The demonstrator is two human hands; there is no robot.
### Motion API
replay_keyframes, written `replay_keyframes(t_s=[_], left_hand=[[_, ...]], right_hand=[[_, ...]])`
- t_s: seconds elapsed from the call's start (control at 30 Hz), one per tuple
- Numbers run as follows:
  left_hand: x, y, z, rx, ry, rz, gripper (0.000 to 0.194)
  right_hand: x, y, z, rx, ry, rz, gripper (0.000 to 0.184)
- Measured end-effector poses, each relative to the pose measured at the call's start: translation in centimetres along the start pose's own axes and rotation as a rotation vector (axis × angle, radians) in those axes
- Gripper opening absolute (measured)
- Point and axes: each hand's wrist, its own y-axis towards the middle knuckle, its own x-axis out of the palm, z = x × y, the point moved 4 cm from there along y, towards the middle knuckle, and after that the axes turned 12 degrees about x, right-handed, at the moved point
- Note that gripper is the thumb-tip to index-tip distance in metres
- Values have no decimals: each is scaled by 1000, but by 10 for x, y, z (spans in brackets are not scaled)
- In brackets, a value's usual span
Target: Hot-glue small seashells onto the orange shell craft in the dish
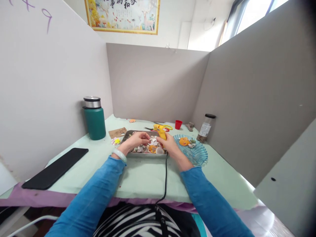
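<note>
My right hand is wrapped round a yellow glue gun, whose black cord runs down over the table's front edge. My left hand, with a pale bangle at the wrist, is closed in a pinch over the metal tray. Whatever sits between those fingertips is too small to make out. Shells in white, grey and orange fill the tray beneath both hands. Beside my right hand is a blue scalloped plate bearing an orange shell piece and smaller bits.
A green bottle and a black flat pad are at the left. Behind the tray lie scissors and a red cup. A jar leans by the right partition. Near the left partition lies a brown card.
</note>
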Motion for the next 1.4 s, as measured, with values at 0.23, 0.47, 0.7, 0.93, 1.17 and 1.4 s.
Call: replay_keyframes(t_s=[0.23, 0.47, 0.7, 0.93, 1.17, 1.4], left_hand=[[6, -4, 12, -2, 72, -40, 17], [2, 1, 1, 18, 94, 31, 14], [-4, 4, 1, 30, 187, 16, 18], [-43, 11, 3, -99, 886, 44, 23], [-21, 37, -4, -99, 1090, -237, 43], [-11, 36, -6, -92, 1134, -234, 29]], right_hand=[[15, 9, 3, 36, -60, 41, 35], [10, 16, 16, -49, -128, 111, 37], [9, 15, 14, -95, -216, 110, 28], [4, 17, 13, -25, -426, 196, 24], [6, 14, 9, 4, -579, 219, 25], [7, 14, 10, 12, -618, 225, 31]])
